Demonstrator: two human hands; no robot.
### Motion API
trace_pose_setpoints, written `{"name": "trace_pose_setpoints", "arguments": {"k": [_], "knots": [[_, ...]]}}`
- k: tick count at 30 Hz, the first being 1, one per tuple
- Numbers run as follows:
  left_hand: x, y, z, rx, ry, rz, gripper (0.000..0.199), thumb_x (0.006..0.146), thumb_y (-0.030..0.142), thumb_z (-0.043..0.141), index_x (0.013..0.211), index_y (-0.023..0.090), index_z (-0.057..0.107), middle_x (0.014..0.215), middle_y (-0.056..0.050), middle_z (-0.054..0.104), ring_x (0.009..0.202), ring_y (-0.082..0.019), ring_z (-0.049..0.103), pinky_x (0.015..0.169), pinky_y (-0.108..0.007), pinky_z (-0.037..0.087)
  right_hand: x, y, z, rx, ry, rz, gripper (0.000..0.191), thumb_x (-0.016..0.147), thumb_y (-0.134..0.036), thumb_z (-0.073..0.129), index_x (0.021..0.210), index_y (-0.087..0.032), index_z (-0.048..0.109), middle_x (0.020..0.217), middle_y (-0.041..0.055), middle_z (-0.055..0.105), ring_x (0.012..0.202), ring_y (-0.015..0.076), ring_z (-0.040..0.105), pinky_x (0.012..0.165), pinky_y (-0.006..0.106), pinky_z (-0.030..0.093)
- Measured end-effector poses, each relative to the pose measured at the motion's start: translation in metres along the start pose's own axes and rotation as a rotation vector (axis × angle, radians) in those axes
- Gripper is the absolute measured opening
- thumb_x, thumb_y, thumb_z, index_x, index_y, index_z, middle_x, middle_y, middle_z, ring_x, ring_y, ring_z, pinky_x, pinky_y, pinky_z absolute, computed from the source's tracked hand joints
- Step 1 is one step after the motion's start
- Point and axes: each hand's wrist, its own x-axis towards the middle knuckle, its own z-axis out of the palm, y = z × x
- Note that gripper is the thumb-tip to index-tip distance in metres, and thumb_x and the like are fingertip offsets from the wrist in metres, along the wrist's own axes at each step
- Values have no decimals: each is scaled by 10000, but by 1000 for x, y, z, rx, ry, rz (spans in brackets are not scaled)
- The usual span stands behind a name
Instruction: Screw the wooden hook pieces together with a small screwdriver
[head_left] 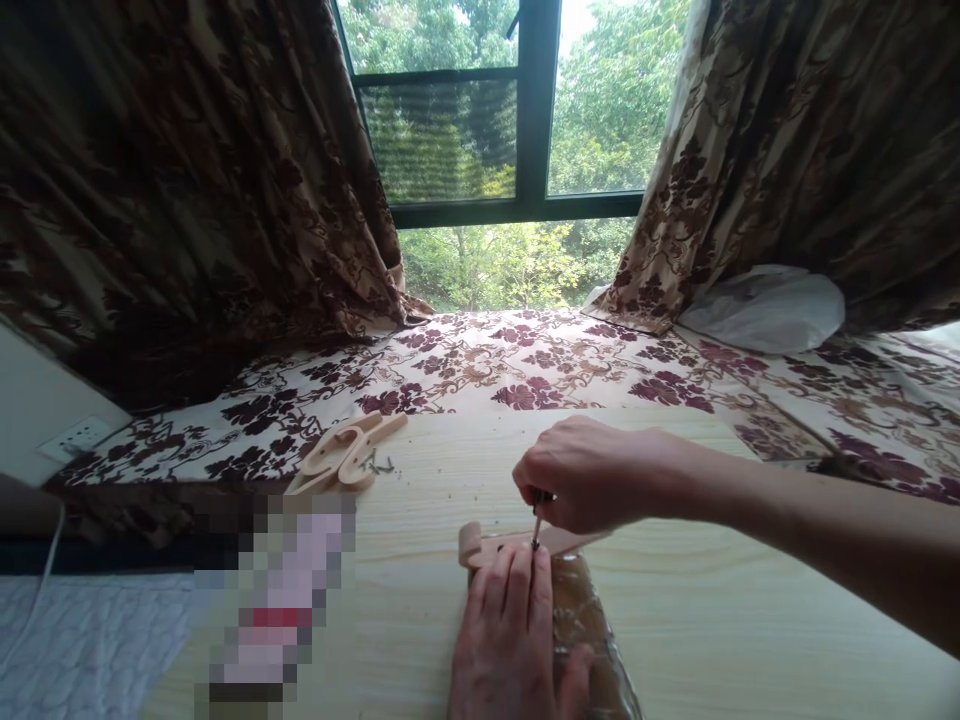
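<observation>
1. The right hand (585,480) is closed around the dark handle of a thin tool, which looks like a screwdriver (538,526). Its shaft points down, nearly upright, and its lower end meets a pale wooden piece (486,549).

2. The left hand (501,630) is not closed on anything. It lies palm down, with its fingertips on the near edge of the wooden piece, just beside the tool's lower end. The two hands are near each other, but apart.

3. The wooden piece, which has a curled left end, rests across the far end of a brown package (581,610) in shiny wrapping. The package lies on the tabletop (720,600), partly under the left hand.

4. The step in hand seems to be the turning of a screw in the wooden piece. It is not possible to tell how deep the screw sits, because the contact is small and partly hidden.

5. In judgement, the next move calls for a straight shaft, steady downward pressure and a firm left hand, since a slip could reach the close fingers.

6. Farther to the left, more curved wooden parts (360,462) lie together, with small dark screws (382,466) beside them. Beyond the tabletop there is flowered cloth (517,365), before a window (534,110).
</observation>
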Motion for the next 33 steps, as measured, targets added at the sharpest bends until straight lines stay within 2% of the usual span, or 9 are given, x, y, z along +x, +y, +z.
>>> {"name": "trace_pose_setpoints", "arguments": {"k": [4,10,16,20,24,27,33], "knots": [[0,0,0,-3,7,8,541,854,526,435,1170,111,577,1191,-118,607,1132,-252,507,930,-365,413,-3,-2,-6,-29,-46,53,175,741,-185,565,849,-168,702,710,81,700,583,164,575,475,265,269],[0,0,-1,-2,-25,1,558,839,535,451,1184,112,568,1215,-125,590,1155,-265,493,949,-375,406,-6,-15,-11,-100,-49,-96,149,725,-56,547,748,-137,670,677,76,673,555,144,554,458,275,249],[-1,0,1,-9,-11,-6,561,848,537,435,1185,110,570,1204,-125,597,1144,-264,499,942,-376,409,-1,-6,-1,-46,-3,-19,143,743,-144,540,763,-158,682,652,68,677,527,141,530,444,264,240],[-1,1,1,-15,-12,-2,552,844,528,444,1181,111,569,1201,-123,599,1146,-259,497,944,-374,410,-2,-4,-6,-69,-12,53,146,748,-200,562,799,-155,691,678,80,683,528,146,525,442,271,236],[0,1,0,-7,-18,-9,554,847,525,441,1189,106,564,1211,-125,593,1149,-261,492,941,-375,406,-5,-11,-13,-104,-42,-30,139,744,-96,549,759,-149,676,654,62,663,510,121,503,453,278,233],[0,1,-1,3,-18,-3,553,852,529,431,1187,109,564,1211,-124,592,1150,-261,491,944,-375,398,-5,-13,-11,-84,-58,-72,150,764,-89,533,725,-143,668,644,64,659,521,121,507,455,277,243],[0,-2,2,11,25,23,568,857,550,410,1163,103,582,1180,-118,612,1135,-248,501,952,-354,375,-1,-5,-4,-52,-9,-2,163,765,-184,525,750,-146,682,656,76,676,525,138,533,435,269,229]]}}
